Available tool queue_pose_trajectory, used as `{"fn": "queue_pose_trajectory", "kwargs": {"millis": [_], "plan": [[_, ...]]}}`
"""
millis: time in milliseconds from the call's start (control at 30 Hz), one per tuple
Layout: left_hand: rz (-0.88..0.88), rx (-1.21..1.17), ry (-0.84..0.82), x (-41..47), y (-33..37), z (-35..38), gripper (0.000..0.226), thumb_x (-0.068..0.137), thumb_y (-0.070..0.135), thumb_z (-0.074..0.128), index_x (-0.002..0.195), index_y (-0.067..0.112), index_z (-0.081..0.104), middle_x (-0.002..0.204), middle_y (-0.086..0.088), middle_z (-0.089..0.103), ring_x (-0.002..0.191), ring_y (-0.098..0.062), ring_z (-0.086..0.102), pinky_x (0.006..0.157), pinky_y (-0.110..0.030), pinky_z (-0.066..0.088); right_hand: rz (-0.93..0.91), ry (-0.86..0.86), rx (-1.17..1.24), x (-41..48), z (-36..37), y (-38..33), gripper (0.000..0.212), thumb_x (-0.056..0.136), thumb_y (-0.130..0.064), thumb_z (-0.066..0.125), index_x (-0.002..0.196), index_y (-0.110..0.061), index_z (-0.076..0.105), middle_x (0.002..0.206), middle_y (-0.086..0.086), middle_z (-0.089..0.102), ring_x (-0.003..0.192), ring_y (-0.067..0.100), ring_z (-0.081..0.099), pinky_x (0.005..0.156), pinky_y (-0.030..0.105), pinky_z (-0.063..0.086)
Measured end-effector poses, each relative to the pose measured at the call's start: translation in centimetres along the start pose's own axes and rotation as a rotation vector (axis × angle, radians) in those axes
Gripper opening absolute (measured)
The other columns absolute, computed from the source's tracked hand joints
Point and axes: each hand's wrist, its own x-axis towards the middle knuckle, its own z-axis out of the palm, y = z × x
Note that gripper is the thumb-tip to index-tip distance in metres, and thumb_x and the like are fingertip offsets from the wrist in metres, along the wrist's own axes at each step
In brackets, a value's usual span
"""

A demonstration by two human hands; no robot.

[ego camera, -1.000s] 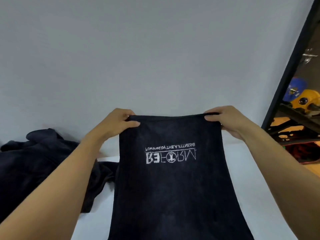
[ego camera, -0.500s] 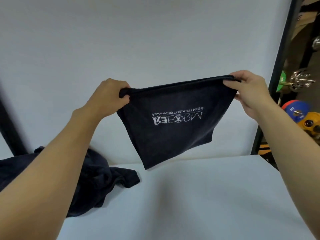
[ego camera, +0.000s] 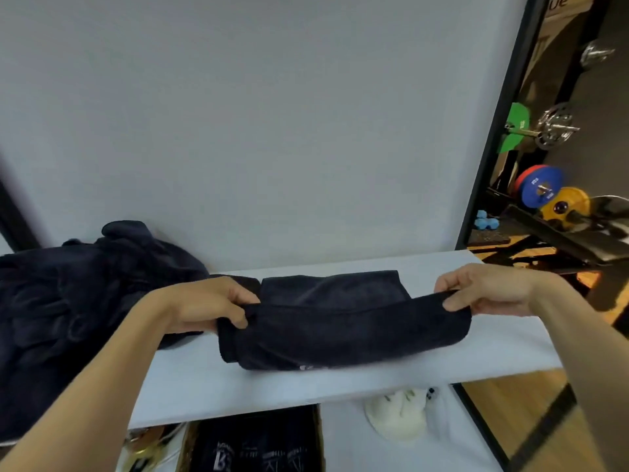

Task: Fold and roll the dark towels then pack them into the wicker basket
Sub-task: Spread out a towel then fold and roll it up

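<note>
A dark towel (ego camera: pixel 343 330) lies folded over on the white table (ego camera: pixel 510 338), its far part flat and its near edge doubled back. My left hand (ego camera: pixel 214 308) pinches its left end and my right hand (ego camera: pixel 483 291) pinches its right end, stretching it between them. A heap of unfolded dark towels (ego camera: pixel 78 294) sits at the table's left. Below the table's front edge stands the wicker basket (ego camera: pixel 320 437), with several rolled dark towels (ego camera: pixel 252 451) showing white logos inside.
A white wall stands right behind the table. A black frame (ego camera: pixel 497 124) borders it on the right, with coloured weight plates (ego camera: pixel 541 187) and a barbell beyond. A white object (ego camera: pixel 398 417) lies on the lower surface right of the basket.
The towel was held up in the air by its top corners; both hands have come down and it now lies folded on the table. My view has tilted down, showing the basket.
</note>
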Motion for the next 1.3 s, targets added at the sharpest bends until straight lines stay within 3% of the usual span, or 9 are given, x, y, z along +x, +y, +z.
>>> {"fn": "queue_pose_trajectory", "kwargs": {"millis": [133, 333, 500, 667, 833, 933, 1067, 1167, 1300], "plan": [[0.044, -0.195, 0.216, 2.3, -1.7, -0.2, 0.038, 0.091, -0.012, 0.047, 0.108, 0.009, 0.073, 0.109, -0.009, 0.073, 0.104, -0.023, 0.069, 0.082, -0.033, 0.057, -0.066, 0.162, 0.112, 1.9, 0.2, 0.2, 0.021, 0.088, -0.006, 0.065, 0.107, 0.000, 0.066, 0.106, 0.013, 0.072, 0.099, 0.024, 0.067, 0.085, 0.032, 0.053], [0.086, -0.014, 0.800, 10.4, -3.2, -2.1, 0.023, 0.090, 0.001, 0.061, 0.094, 0.021, 0.073, 0.091, 0.001, 0.073, 0.088, -0.015, 0.068, 0.073, -0.024, 0.053, -0.167, 0.584, 0.121, 11.2, -1.2, 0.8, 0.015, 0.087, -0.010, 0.070, 0.102, -0.012, 0.070, 0.106, 0.012, 0.069, 0.099, 0.024, 0.066, 0.089, 0.037, 0.055], [-0.068, 0.155, 0.888, 17.8, -5.4, -2.6, 0.012, 0.089, 0.006, 0.064, 0.098, 0.013, 0.069, 0.100, -0.007, 0.069, 0.099, -0.025, 0.063, 0.078, -0.026, 0.043, -0.103, 0.687, -0.164, 18.5, -1.1, 4.0, 0.017, 0.085, -0.015, 0.069, 0.102, -0.015, 0.067, 0.107, 0.002, 0.065, 0.100, 0.018, 0.058, 0.071, 0.024, 0.042], [-0.003, 0.520, 1.028, 18.9, -4.0, -0.5, 0.037, 0.095, 0.023, 0.059, 0.131, 0.017, 0.056, 0.134, -0.008, 0.054, 0.121, -0.028, 0.049, 0.102, -0.039, 0.040, -0.145, 0.801, -0.590, 20.2, 0.0, 3.1, 0.033, 0.092, -0.023, 0.061, 0.124, -0.016, 0.057, 0.125, 0.005, 0.057, 0.111, 0.023, 0.055, 0.093, 0.035, 0.042], [0.046, 0.789, 0.554, 19.9, -3.6, 6.2, 0.074, 0.089, 0.071, 0.004, 0.154, 0.036, 0.017, 0.163, 0.007, 0.010, 0.150, -0.016, 0.006, 0.122, -0.044, 0.003, -0.392, 0.368, -0.875, 20.7, 8.4, 1.3, 0.053, 0.102, -0.050, 0.030, 0.151, -0.030, 0.027, 0.158, -0.004, 0.027, 0.146, 0.017, 0.022, 0.119, 0.043, 0.015], [-0.108, 0.839, 0.605, 18.5, -7.6, 4.8, 0.100, 0.067, 0.080, -0.027, 0.154, 0.040, 0.003, 0.163, 0.012, -0.003, 0.150, -0.013, -0.006, 0.121, -0.042, -0.005, -0.264, 0.347, -1.000, 21.5, 6.7, 3.1, 0.065, 0.098, -0.059, 0.012, 0.155, -0.029, 0.013, 0.163, -0.004, 0.013, 0.150, 0.018, 0.007, 0.121, 0.047, 0.001], [-0.091, 0.795, 0.638, 15.4, -8.5, 4.0, 0.108, 0.066, 0.088, -0.017, 0.154, 0.034, 0.015, 0.163, 0.007, 0.006, 0.151, -0.017, -0.001, 0.122, -0.043, -0.005, -0.218, 0.441, -0.937, 21.7, 3.4, 4.0, 0.053, 0.101, -0.055, 0.025, 0.143, -0.025, 0.038, 0.153, -0.004, 0.037, 0.141, 0.018, 0.031, 0.118, 0.046, 0.014], [0.152, 0.807, 0.492, 13.3, -7.0, 6.8, 0.088, 0.078, 0.089, 0.021, 0.150, 0.040, 0.028, 0.158, 0.014, 0.012, 0.150, -0.008, 0.002, 0.122, -0.039, -0.005, -0.258, 0.530, -0.876, 21.1, 3.1, 3.6, 0.038, 0.098, -0.051, 0.041, 0.120, -0.022, 0.052, 0.122, -0.005, 0.056, 0.113, 0.019, 0.051, 0.103, 0.040, 0.031], [0.346, 1.001, 0.508, 14.5, -6.7, 6.5, 0.045, 0.086, 0.040, 0.045, 0.124, 0.030, 0.065, 0.131, 0.003, 0.063, 0.122, -0.014, 0.059, 0.109, -0.040, 0.041, -0.163, 0.573, -0.815, 19.1, 2.3, 3.1, 0.026, 0.096, -0.045, 0.051, 0.107, -0.022, 0.047, 0.096, -0.004, 0.064, 0.090, 0.020, 0.058, 0.094, 0.039, 0.036]]}}
